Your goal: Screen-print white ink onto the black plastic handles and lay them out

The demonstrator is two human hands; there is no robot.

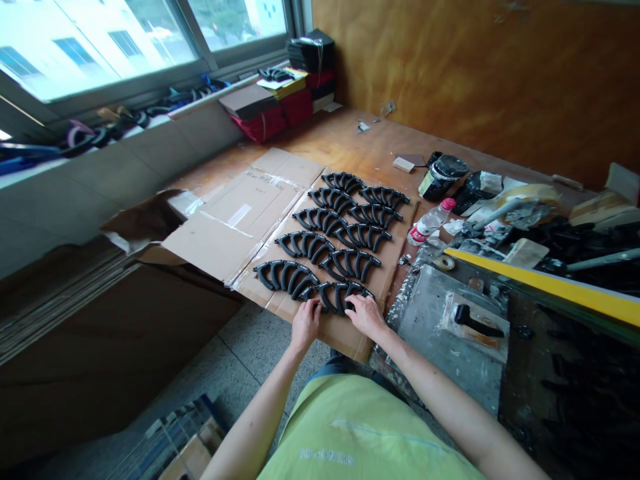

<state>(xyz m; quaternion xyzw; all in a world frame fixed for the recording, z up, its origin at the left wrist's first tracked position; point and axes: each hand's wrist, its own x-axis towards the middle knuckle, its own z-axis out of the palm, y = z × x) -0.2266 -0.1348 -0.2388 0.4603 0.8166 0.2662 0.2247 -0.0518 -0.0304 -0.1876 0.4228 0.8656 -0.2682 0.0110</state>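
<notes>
Several black curved handle-like pieces (288, 276) lie in fanned rows, in two columns, on a flattened cardboard sheet (340, 333). My left hand (306, 323) is at the left end of the nearest right-hand row (334, 297), its fingers curled in on a black piece. At that row's other end, my right hand (367, 315) bends its fingers over the last piece. Both hands rest low, close to the cardboard's front edge. My fingers partly hide the end pieces.
To the right, a single black piece (477, 321) lies on a small board upon a grey plate (425, 320). Beyond stand a red-capped bottle (431, 221), black tubs (443, 176) and a long yellow bar (545, 283). Stacked sheets (260, 110) sit by the window.
</notes>
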